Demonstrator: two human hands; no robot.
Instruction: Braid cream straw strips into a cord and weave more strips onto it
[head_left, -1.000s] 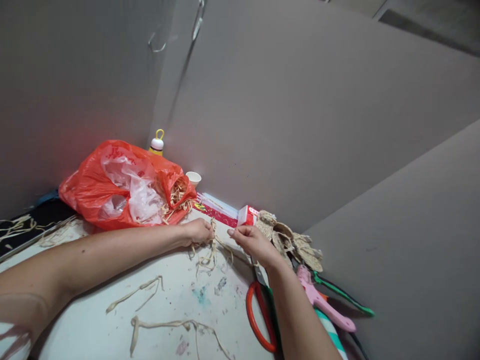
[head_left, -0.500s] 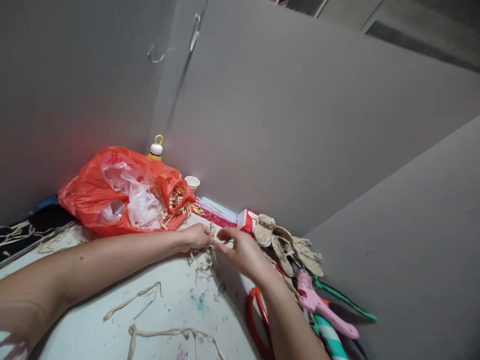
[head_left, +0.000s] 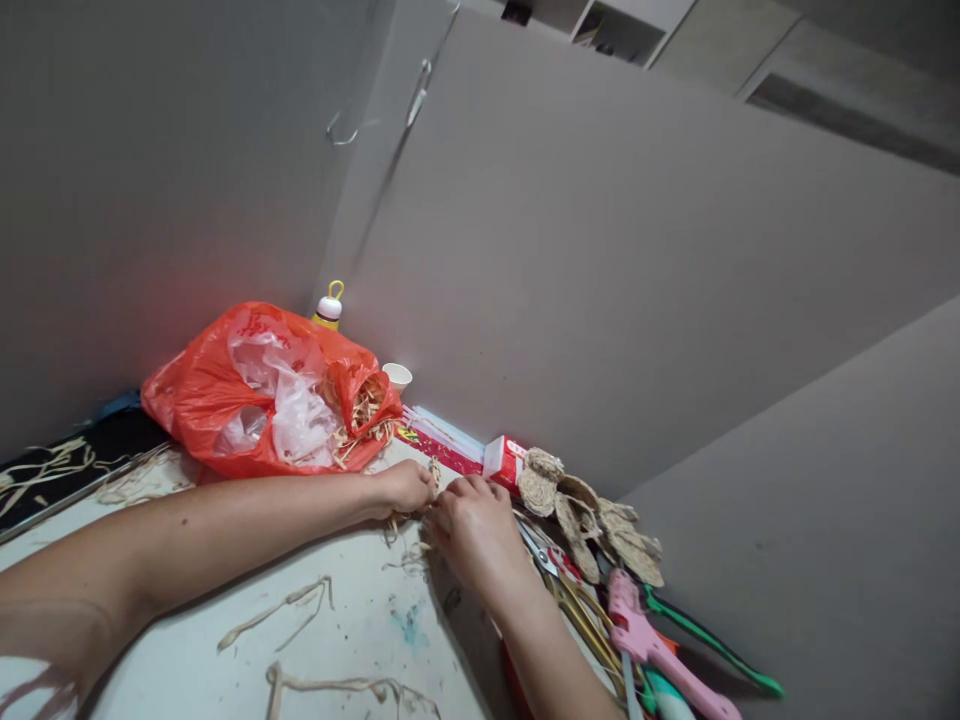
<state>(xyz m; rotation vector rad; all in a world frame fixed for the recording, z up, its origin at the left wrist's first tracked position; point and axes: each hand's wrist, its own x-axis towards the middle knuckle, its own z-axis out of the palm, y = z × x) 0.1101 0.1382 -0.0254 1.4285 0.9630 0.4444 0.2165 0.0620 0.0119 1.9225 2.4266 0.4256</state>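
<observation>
Near the far part of the white tabletop point(head_left: 352, 590), my two hands are close together at a small piece of braided straw strips point(head_left: 435, 467). The fingers of my left hand point(head_left: 407, 488) are pinched on it from the left. My right hand point(head_left: 476, 525) comes in from the right, its fingers curled down at the same piece; its back hides the fingertips. Loose straw ends point(head_left: 409, 558) trail on the table below my hands. Nearer to me lie a bent straw strip point(head_left: 281, 605) and a longer strip point(head_left: 337, 685).
At the back left is a red plastic bag point(head_left: 202, 400) of straw, with a paper cup point(head_left: 397, 377) and a bottle point(head_left: 328, 310) behind it. Along the right are a red-white box point(head_left: 504, 460), woven straw pieces point(head_left: 540, 485), scissors point(head_left: 585, 620) and a pink glue gun point(head_left: 645, 640). Grey partitions point(head_left: 600, 250) rise behind.
My right hand has turned over, its back now upward, and its fingers have closed in toward the straw beside my left hand. My left hand keeps its pinch. The view has shifted slightly.
</observation>
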